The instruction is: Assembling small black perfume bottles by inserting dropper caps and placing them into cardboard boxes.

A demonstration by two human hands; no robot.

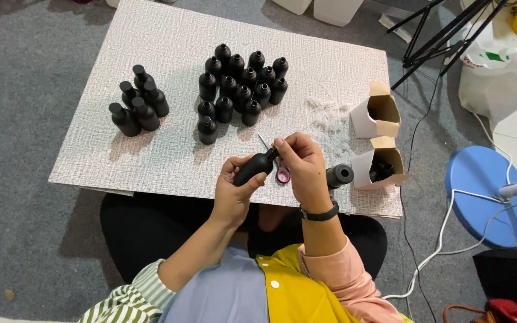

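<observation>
Seen from above, a seated person holds a small black bottle (pixel 254 168) over the near edge of a pale textured board (pixel 169 149) that lies on grey carpet (pixel 25 119). The left hand (pixel 234 188) wraps the bottle's body, clenched around it, with the bottle tilted so its neck points up and to the right. The right hand (pixel 303 164) pinches the bottle's neck or cap between thumb and fingertips, grasping it there. The bottle looks light, rigid and matte, likely plastic or coated glass, so a firm grip around the body while the fingers work the narrow top seems the natural hold; the smooth surface could slip if held loosely. Just beyond the hands lie small scissors (pixel 277 167) with pink handles. Further back stand a cluster of open bottles (pixel 240 87) and, to the left, a smaller group of capped ones (pixel 137 101). To the right are two open cardboard boxes (pixel 378 116), and a black tube-shaped piece (pixel 340 176) lies near the right hand.
</observation>
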